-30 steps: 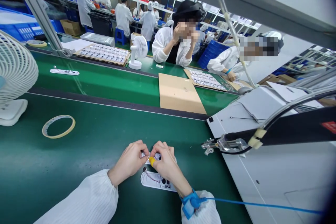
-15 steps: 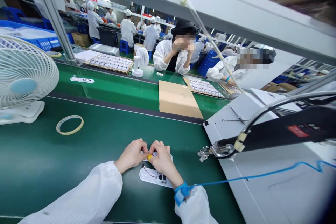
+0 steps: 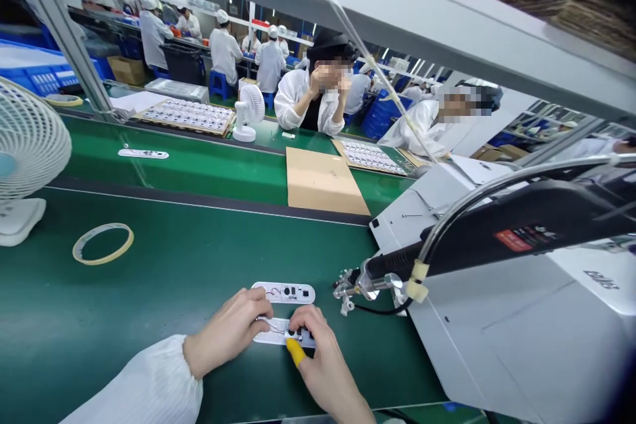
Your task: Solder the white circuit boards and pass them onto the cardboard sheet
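Note:
Two long white plastic parts with small components and thin wires lie on the green mat. The far white part (image 3: 283, 292) lies free. My left hand (image 3: 229, 332) pinches the left end of the near white part (image 3: 278, 333). My right hand (image 3: 320, 364), with a yellow cot on the thumb, grips its right end. A black tool arm with a metal tip (image 3: 354, 285) reaches in from the right, just beyond my right hand.
A tape ring (image 3: 103, 243) lies at the left and a white desk fan (image 3: 24, 152) stands at the left edge. A white machine (image 3: 497, 338) fills the right. A cardboard sheet (image 3: 322, 182) lies on the conveyor. Several people in white coats sit beyond it.
My hands have come down from the far white part to the near one and now hold its two ends. The view has swung slightly, so the tool arm looks closer.

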`<action>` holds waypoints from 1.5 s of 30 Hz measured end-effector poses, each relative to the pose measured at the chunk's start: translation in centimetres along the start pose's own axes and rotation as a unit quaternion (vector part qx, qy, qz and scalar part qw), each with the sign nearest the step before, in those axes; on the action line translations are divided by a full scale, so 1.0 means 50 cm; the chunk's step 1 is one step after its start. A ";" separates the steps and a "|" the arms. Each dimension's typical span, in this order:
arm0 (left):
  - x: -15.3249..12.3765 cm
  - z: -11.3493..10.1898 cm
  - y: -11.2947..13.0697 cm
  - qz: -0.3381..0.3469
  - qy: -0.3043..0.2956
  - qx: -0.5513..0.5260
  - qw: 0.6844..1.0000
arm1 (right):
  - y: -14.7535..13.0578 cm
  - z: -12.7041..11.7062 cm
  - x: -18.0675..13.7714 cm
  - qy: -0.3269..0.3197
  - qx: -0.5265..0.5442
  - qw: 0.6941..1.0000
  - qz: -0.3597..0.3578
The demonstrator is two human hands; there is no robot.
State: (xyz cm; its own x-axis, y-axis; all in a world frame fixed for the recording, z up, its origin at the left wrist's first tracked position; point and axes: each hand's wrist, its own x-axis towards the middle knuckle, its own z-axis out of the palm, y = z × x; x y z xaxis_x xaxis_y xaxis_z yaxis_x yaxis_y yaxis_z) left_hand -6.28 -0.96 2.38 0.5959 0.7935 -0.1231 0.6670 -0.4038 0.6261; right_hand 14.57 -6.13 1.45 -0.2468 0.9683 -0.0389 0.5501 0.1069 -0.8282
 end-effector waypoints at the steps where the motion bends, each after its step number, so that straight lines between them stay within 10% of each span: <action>1: 0.005 -0.002 -0.002 0.008 -0.006 0.009 1.000 | 0.001 0.010 0.000 0.004 0.005 1.000 0.002; 21: -0.004 0.016 -0.040 0.217 0.105 0.112 0.964 | -0.010 0.032 0.062 0.031 -0.074 0.996 0.044; 40: -0.018 0.061 0.004 0.107 0.107 0.178 0.972 | -0.025 0.065 0.086 0.061 -0.102 0.990 0.077; 45: -0.041 0.032 0.002 0.006 0.043 -0.047 0.998 | -0.032 0.055 0.078 0.027 -0.069 0.997 0.037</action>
State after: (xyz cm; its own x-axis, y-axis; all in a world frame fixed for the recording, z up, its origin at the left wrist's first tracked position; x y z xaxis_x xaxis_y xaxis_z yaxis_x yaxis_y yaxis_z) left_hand -6.71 -3.34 1.45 0.5613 0.8260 -0.0512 0.6119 -0.3725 0.6977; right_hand 10.56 -3.14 1.08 -0.1603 0.9850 -0.0645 0.6708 0.0608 -0.7392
